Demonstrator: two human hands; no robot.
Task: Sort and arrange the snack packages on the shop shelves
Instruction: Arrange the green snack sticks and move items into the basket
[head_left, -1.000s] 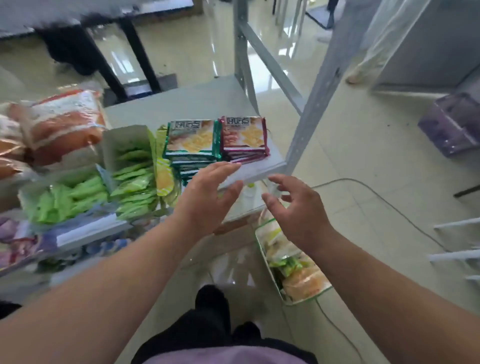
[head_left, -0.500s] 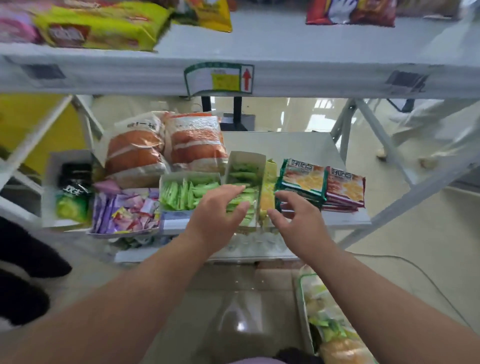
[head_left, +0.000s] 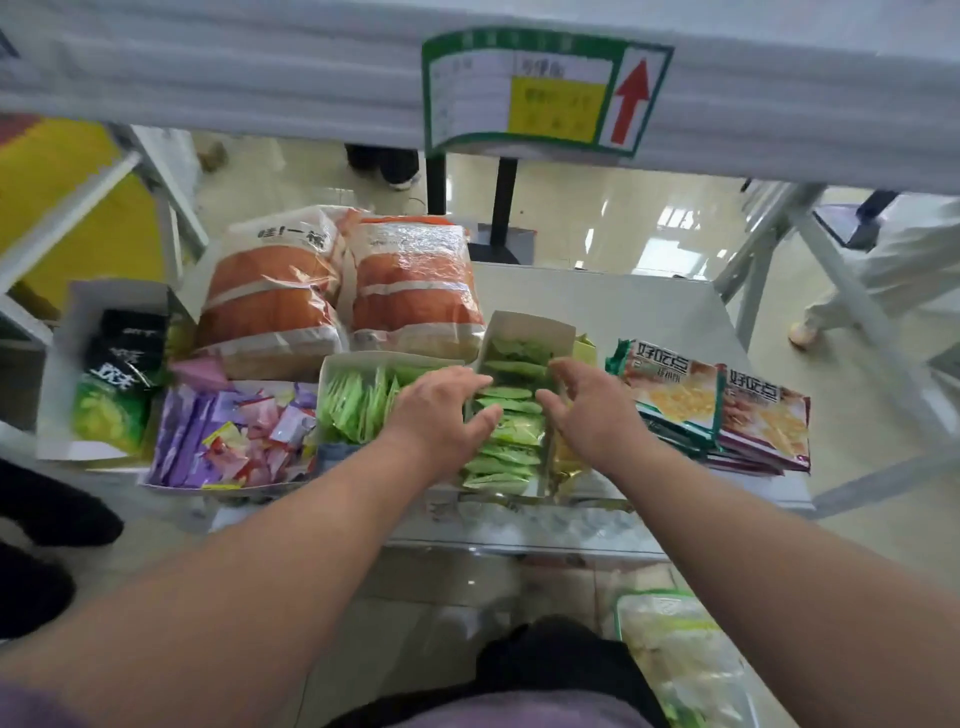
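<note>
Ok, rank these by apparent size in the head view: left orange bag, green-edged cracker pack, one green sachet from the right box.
1. Left orange bag, clearly largest.
2. Green-edged cracker pack.
3. Green sachet, smallest though no farther from the camera.

Glossy plastic film wraps the orange bread bags (head_left: 343, 291); in front of them matt cardboard boxes (head_left: 524, 332) hold shiny green sachets (head_left: 511, 431) on the smooth painted-metal shelf (head_left: 639, 306).

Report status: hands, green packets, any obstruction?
Left hand and right hand open, flanking the narrow box of green packets. Nothing gripped. Cracker packs close on the right.
</note>
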